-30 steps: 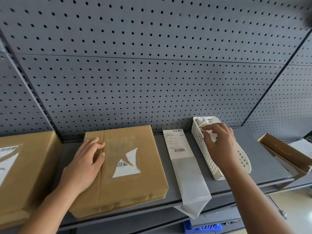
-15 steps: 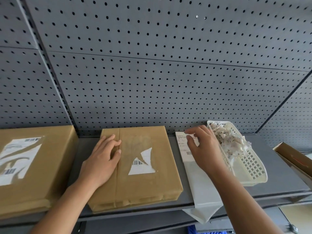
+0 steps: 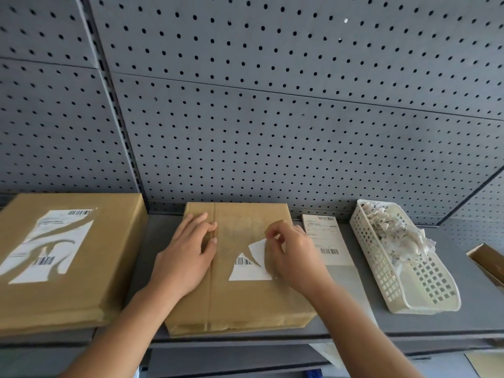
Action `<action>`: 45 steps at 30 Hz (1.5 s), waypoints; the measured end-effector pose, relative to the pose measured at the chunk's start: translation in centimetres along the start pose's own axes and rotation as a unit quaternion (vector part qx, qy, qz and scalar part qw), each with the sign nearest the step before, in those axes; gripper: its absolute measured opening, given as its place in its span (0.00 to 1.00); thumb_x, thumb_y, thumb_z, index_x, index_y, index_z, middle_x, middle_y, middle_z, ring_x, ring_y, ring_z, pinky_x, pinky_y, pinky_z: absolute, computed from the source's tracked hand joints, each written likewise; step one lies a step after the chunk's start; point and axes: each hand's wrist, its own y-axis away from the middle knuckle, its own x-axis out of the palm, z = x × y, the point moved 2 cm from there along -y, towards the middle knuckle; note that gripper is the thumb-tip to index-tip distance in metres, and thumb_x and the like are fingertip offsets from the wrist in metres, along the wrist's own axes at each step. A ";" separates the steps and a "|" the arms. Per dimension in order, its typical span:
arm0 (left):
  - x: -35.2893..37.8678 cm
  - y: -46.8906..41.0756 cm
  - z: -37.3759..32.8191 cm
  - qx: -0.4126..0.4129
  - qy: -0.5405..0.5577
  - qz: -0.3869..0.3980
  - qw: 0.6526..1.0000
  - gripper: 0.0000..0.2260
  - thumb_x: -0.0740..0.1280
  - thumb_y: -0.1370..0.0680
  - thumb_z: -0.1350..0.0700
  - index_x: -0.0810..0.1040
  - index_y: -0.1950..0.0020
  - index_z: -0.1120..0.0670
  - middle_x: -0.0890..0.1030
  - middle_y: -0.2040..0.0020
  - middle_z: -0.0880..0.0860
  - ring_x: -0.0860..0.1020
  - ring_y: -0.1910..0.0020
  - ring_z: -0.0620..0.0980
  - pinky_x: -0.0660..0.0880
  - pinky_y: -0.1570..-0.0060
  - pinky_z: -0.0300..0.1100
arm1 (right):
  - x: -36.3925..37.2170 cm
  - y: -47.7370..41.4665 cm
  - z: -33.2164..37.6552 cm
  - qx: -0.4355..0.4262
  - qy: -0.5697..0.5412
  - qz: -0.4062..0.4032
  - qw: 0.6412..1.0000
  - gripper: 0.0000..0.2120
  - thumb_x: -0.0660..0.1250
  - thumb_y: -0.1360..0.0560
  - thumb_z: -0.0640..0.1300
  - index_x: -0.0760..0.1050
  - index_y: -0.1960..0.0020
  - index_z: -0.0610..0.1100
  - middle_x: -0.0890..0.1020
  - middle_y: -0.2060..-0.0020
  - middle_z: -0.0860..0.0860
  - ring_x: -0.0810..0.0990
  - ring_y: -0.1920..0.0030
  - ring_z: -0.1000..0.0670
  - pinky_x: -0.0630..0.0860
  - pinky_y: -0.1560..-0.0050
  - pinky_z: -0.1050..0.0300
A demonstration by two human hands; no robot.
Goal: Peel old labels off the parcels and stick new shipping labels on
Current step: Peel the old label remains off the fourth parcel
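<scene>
A brown parcel (image 3: 240,304) lies on the grey shelf (image 3: 450,320) in the middle. A torn white remnant of an old label (image 3: 246,268) with a barcode sticks to its top. My left hand (image 3: 188,257) rests flat on the parcel's left part. My right hand (image 3: 289,255) is over the parcel's right part, its fingertips curled at the upper edge of the torn label. A strip of new shipping labels (image 3: 324,238) lies to the right of the parcel. A second brown parcel (image 3: 81,282) with a wrinkled old label (image 3: 51,244) lies at the left.
A white plastic basket (image 3: 425,290) holding several torn label scraps stands right of the label strip. An open cardboard box (image 3: 488,263) shows at the right edge. A grey pegboard wall (image 3: 272,105) backs the shelf. The backing paper hangs over the shelf's front edge.
My right hand has come left from the basket, past the label strip, onto the middle parcel's torn label. My left hand has stayed on the parcel. The view has shifted left.
</scene>
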 end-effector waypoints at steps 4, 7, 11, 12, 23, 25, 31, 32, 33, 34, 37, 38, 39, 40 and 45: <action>-0.1 0.1 -0.1 0.004 -0.004 0.000 1.000 0.16 0.54 0.15 0.42 0.67 0.28 0.38 0.53 0.21 0.33 0.43 0.21 0.34 0.68 0.32 0.63 | 1.2 -0.1 0.0 0.003 0.009 0.000 1.000 0.09 0.59 0.21 0.36 0.76 0.47 0.45 0.77 0.53 0.57 0.74 0.49 0.51 0.71 0.50 0.59; -0.2 0.1 -0.3 0.003 -0.002 0.003 1.000 0.16 0.54 0.15 0.43 0.67 0.28 0.38 0.53 0.20 0.33 0.42 0.21 0.34 0.68 0.32 0.62 | 1.8 0.0 -0.2 0.003 0.010 -0.022 1.000 0.09 0.59 0.21 0.35 0.75 0.49 0.45 0.78 0.53 0.54 0.73 0.50 0.51 0.69 0.52 0.60; -0.2 0.1 -0.3 0.005 -0.007 0.006 1.000 0.16 0.54 0.15 0.43 0.67 0.28 0.39 0.52 0.20 0.33 0.41 0.21 0.34 0.69 0.33 0.60 | 2.6 0.0 -0.4 -0.008 0.041 -0.045 0.998 0.10 0.59 0.22 0.31 0.75 0.51 0.43 0.78 0.55 0.52 0.73 0.52 0.48 0.72 0.55 0.54; -0.2 0.1 -0.3 0.007 -0.006 0.004 1.000 0.16 0.54 0.15 0.43 0.67 0.28 0.39 0.52 0.20 0.33 0.41 0.21 0.34 0.70 0.33 0.59 | 2.8 0.0 -0.5 -0.011 0.047 -0.048 0.998 0.11 0.59 0.23 0.31 0.75 0.51 0.44 0.78 0.56 0.52 0.73 0.52 0.48 0.72 0.56 0.53; -0.2 0.1 -0.3 0.012 -0.015 0.000 1.000 0.16 0.54 0.15 0.43 0.66 0.27 0.39 0.51 0.20 0.33 0.40 0.22 0.34 0.72 0.34 0.55 | 2.7 0.1 -0.5 -0.012 0.045 -0.070 0.996 0.09 0.60 0.23 0.31 0.75 0.50 0.42 0.77 0.56 0.54 0.74 0.53 0.49 0.69 0.55 0.58; -0.2 0.1 -0.3 0.013 -0.017 0.000 1.000 0.16 0.54 0.15 0.43 0.66 0.27 0.39 0.51 0.20 0.33 0.40 0.21 0.34 0.72 0.35 0.55 | 2.7 0.0 -0.5 -0.013 0.040 -0.064 0.997 0.09 0.60 0.23 0.31 0.76 0.51 0.41 0.76 0.57 0.55 0.75 0.53 0.48 0.69 0.55 0.58; -0.1 0.1 -0.2 0.018 -0.016 -0.005 1.000 0.16 0.54 0.15 0.43 0.67 0.27 0.39 0.52 0.20 0.34 0.41 0.21 0.34 0.72 0.35 0.56 | 2.3 0.0 -1.1 0.018 -0.026 -0.066 0.997 0.11 0.59 0.21 0.33 0.75 0.53 0.46 0.79 0.57 0.56 0.76 0.54 0.54 0.68 0.55 0.69; -0.1 0.0 -0.2 0.018 -0.015 -0.006 1.000 0.16 0.54 0.15 0.43 0.67 0.28 0.39 0.52 0.20 0.34 0.41 0.21 0.34 0.72 0.35 0.57 | 2.3 0.0 -1.2 0.020 -0.026 -0.074 0.997 0.11 0.59 0.21 0.33 0.75 0.53 0.47 0.79 0.57 0.57 0.75 0.54 0.55 0.67 0.54 0.70; 0.0 0.0 -0.2 0.019 -0.013 -0.006 1.000 0.16 0.54 0.15 0.43 0.67 0.28 0.40 0.52 0.20 0.34 0.41 0.21 0.34 0.72 0.35 0.57 | 2.3 0.0 -1.3 0.022 -0.025 -0.079 0.996 0.10 0.60 0.21 0.34 0.74 0.53 0.48 0.79 0.57 0.58 0.75 0.54 0.55 0.67 0.54 0.70; 0.0 0.0 -0.1 0.019 -0.012 -0.006 1.000 0.16 0.54 0.15 0.43 0.67 0.28 0.40 0.52 0.20 0.34 0.40 0.21 0.34 0.73 0.35 0.58 | 2.4 -0.1 -1.3 0.022 -0.023 -0.079 0.996 0.10 0.60 0.20 0.34 0.74 0.52 0.48 0.79 0.56 0.58 0.75 0.54 0.55 0.67 0.54 0.71; 0.0 0.1 0.0 0.019 -0.016 -0.005 1.000 0.16 0.54 0.15 0.43 0.67 0.28 0.39 0.52 0.20 0.34 0.40 0.21 0.34 0.72 0.35 0.58 | 2.7 -0.2 -1.2 0.013 -0.018 -0.059 0.998 0.11 0.60 0.21 0.33 0.75 0.52 0.48 0.79 0.56 0.57 0.75 0.54 0.54 0.68 0.54 0.68; 0.0 0.1 0.0 0.019 -0.015 -0.005 1.000 0.16 0.54 0.15 0.43 0.67 0.28 0.39 0.52 0.20 0.34 0.40 0.21 0.34 0.72 0.35 0.58 | 2.7 -0.2 -1.2 0.012 -0.022 -0.054 0.998 0.13 0.59 0.21 0.33 0.74 0.54 0.49 0.79 0.57 0.57 0.76 0.54 0.55 0.68 0.55 0.68; 0.1 0.1 -0.1 0.019 -0.013 -0.005 1.000 0.16 0.54 0.15 0.43 0.67 0.28 0.39 0.52 0.20 0.34 0.40 0.21 0.34 0.72 0.35 0.59 | 2.6 -0.2 -1.2 0.011 -0.028 -0.050 0.998 0.14 0.59 0.21 0.32 0.73 0.55 0.50 0.79 0.58 0.57 0.76 0.54 0.55 0.68 0.55 0.68; 0.0 0.1 -0.1 0.019 -0.011 -0.006 1.000 0.16 0.54 0.15 0.43 0.67 0.28 0.39 0.52 0.20 0.34 0.40 0.21 0.34 0.72 0.35 0.59 | 2.6 -0.1 -1.3 0.010 -0.034 -0.049 0.998 0.14 0.59 0.21 0.32 0.73 0.55 0.50 0.79 0.58 0.58 0.76 0.54 0.55 0.68 0.55 0.69; 0.1 0.0 -0.1 0.019 -0.013 -0.008 1.000 0.15 0.54 0.15 0.43 0.67 0.29 0.39 0.52 0.20 0.34 0.41 0.21 0.34 0.73 0.34 0.58 | 2.7 -0.1 -1.3 0.007 -0.028 -0.066 0.997 0.10 0.60 0.21 0.33 0.75 0.52 0.47 0.79 0.55 0.58 0.76 0.52 0.54 0.68 0.52 0.70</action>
